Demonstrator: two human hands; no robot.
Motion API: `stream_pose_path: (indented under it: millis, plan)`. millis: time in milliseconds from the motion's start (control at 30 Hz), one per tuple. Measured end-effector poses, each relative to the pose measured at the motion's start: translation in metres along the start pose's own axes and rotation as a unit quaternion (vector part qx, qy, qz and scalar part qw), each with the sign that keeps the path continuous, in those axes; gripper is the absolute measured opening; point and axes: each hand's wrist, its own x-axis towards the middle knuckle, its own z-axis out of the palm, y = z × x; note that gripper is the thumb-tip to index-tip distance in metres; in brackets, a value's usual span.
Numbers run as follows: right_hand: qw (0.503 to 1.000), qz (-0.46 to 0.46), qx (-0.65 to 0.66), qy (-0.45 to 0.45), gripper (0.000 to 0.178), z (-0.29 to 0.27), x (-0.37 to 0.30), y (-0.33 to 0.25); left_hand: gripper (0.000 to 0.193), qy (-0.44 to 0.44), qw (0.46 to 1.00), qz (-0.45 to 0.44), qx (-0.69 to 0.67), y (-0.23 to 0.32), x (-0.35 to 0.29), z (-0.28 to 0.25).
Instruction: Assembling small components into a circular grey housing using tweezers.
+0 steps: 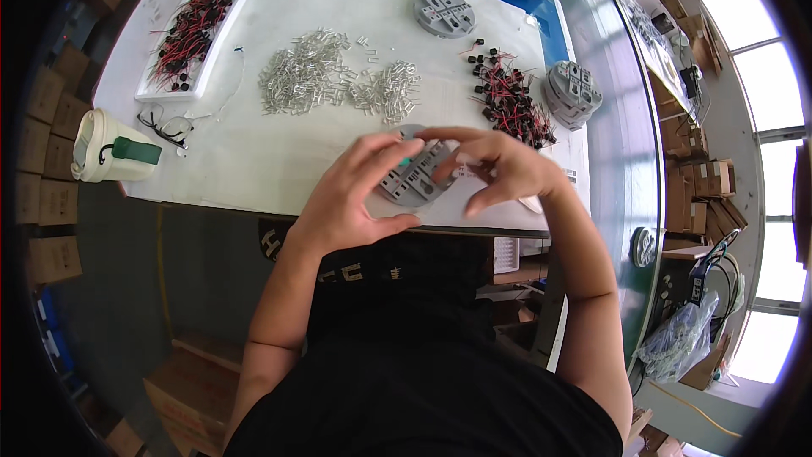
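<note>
Pale letters (351,272) mark the black clothes (397,355). By the surface's (241,169) near edge, a gray disc (412,186) sits between the left hand (345,195), fingers and thumb apart, and the right hand (513,171), fingers too blurry to tell. Farther, a white tray (222,41) holds red-wired black bits (193,25).

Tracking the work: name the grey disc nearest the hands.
The disc between left hand and right hand; others lie farther back or to the right, untouched.

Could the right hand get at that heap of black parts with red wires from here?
Likely yes: the heap lies on the white tabletop just beyond the right hand, and nothing visible seems to stand between them.
</note>
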Motion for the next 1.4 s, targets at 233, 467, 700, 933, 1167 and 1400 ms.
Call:
stream_pose_path:
  millis: [233, 467, 700, 933, 1167, 1400]
  plan:
    - [0.940, 0.171, -0.250, 0.154, 0.021, -0.031, 0.062, 0.013, 0.078, -0.052, 0.978, 0.051, 0.196, 0.008, -0.001, 0.024]
    - [0.895, 0.232, -0.378, 0.056, 0.016, -0.024, 0.089, 0.024, 0.082, -0.021, 0.986, 0.031, 0.162, 0.007, 0.006, 0.004]
    - [0.897, 0.214, -0.349, 0.165, 0.017, -0.008, 0.068, 0.024, 0.085, -0.040, 0.991, -0.036, 0.124, 0.004, 0.008, 0.015]
    - [0.879, 0.181, -0.306, 0.317, 0.022, -0.002, 0.036, 0.025, 0.081, -0.028, 0.992, -0.023, 0.124, -0.001, 0.007, 0.017]
    - [0.892, 0.301, -0.033, 0.336, 0.023, 0.019, 0.015, 0.005, 0.079, -0.017, 0.991, -0.027, 0.131, 0.000, 0.005, 0.018]
    - [0.871, 0.292, -0.098, 0.382, 0.029, 0.044, 0.014, 0.030, 0.080, -0.012, 0.991, -0.023, 0.132, -0.001, 0.005, 0.021]
